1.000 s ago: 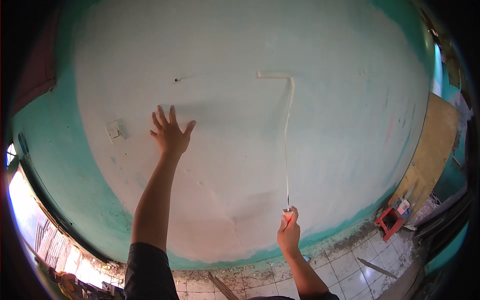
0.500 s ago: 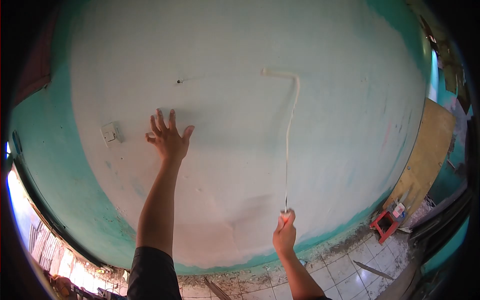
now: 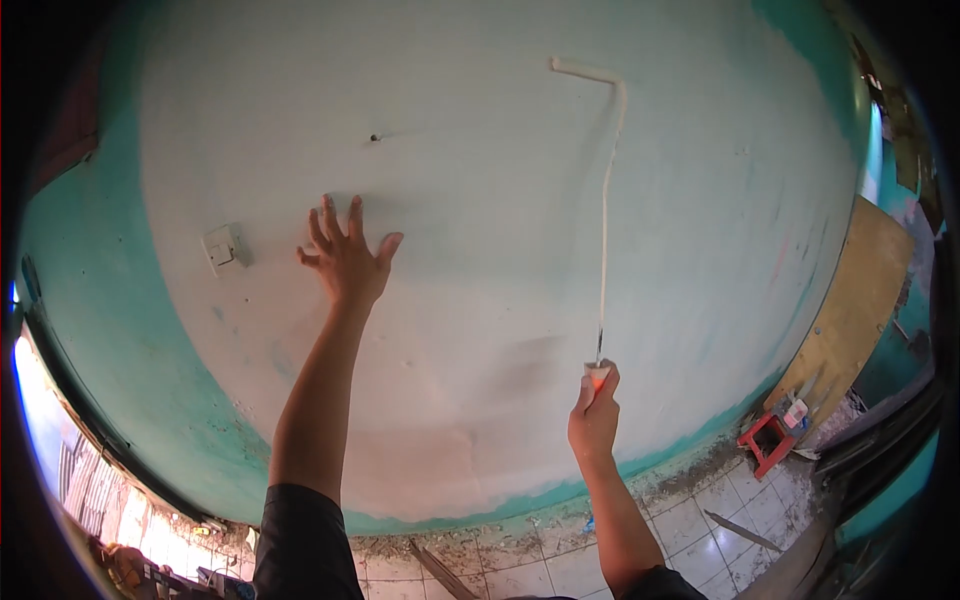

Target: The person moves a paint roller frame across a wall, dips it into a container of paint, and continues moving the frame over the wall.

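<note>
A paint roller [image 3: 606, 210] stands upright in front of the wall, its long thin rod bent near the top. The roller's pale end lies against the upper part of the wall [image 3: 470, 310], which is coated whitish over green. My right hand [image 3: 594, 418] is closed around the handle at the bottom of the rod. To the left, my left hand [image 3: 350, 258] has its fingers spread, at or very near the wall surface. Beside it is a white wall switch [image 3: 220, 249], and above it a small dark hole [image 3: 376, 138].
A red stool [image 3: 768, 446] with things on it stands at the lower right, near a leaning wooden board [image 3: 850, 300]. Debris and a strip of wood [image 3: 440, 570] lie on the tiled floor [image 3: 700, 560]. Green paint borders the white area.
The paint roller has moved up the wall and slightly right, with my right hand rising along with it. My left hand stays spread, shifted slightly up and right in the view.
</note>
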The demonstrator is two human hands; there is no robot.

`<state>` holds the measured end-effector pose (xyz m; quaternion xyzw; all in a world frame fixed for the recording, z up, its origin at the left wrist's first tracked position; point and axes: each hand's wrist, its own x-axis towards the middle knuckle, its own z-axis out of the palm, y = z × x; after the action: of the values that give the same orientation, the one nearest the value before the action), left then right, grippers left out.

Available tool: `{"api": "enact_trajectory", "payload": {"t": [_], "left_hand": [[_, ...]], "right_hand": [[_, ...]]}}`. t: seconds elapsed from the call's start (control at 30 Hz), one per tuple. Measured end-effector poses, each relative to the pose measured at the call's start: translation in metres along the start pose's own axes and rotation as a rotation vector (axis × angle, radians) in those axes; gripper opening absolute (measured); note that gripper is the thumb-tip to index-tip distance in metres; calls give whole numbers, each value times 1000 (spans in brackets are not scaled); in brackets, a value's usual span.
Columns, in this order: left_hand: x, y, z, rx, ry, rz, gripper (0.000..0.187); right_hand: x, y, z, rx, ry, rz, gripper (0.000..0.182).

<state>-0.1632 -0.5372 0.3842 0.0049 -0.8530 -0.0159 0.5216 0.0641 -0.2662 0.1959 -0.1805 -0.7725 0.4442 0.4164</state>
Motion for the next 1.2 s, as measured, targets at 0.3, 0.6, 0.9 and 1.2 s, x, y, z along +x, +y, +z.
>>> {"api": "enact_trajectory", "payload": {"t": [0.3,0.6,0.9,1.2], "left_hand": [[27,-4,10,-188,207,192,80],[27,-5,24,-210,270,202,80],[26,-4,19,-234,259,194,80],[26,-4,19,-249,265,194,79]], "right_hand": [[-69,80,31,59,16,-89,40],[24,-16,10,22,-6,33,43],[-49,81,26,45,13,-63,41],[29,2,1,19,68,-116,41]]}}
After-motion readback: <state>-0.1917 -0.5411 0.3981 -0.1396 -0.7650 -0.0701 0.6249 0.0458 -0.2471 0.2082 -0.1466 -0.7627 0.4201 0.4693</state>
